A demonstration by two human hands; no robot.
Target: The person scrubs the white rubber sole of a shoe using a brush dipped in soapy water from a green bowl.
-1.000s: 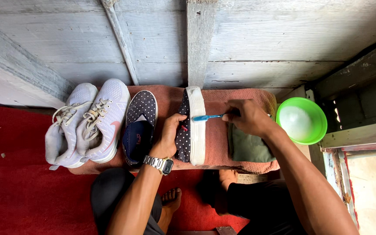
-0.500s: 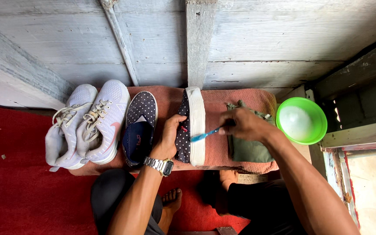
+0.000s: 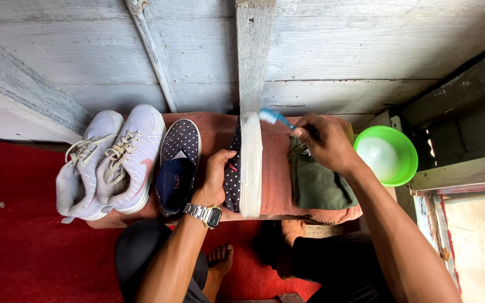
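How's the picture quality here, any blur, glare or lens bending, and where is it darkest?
Head view: even, soft daylight, no hard shadows; the right hand and blue toothbrush look slightly soft, while the left hand and polka-dot shoe are sharp; the green bowl shows a pale sheen inside; wide-lens bending curves the wall planks; darkest in the gap at upper right.

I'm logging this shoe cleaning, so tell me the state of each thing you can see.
Polka-dot slip-on shoe: on its side, white sole facing right, held by left hand.
Blue toothbrush: in right hand, at sole's far end.
Second polka-dot shoe: upright.
Grey sneakers: laced.
Green bowl: upright.
Green cloth: folded.
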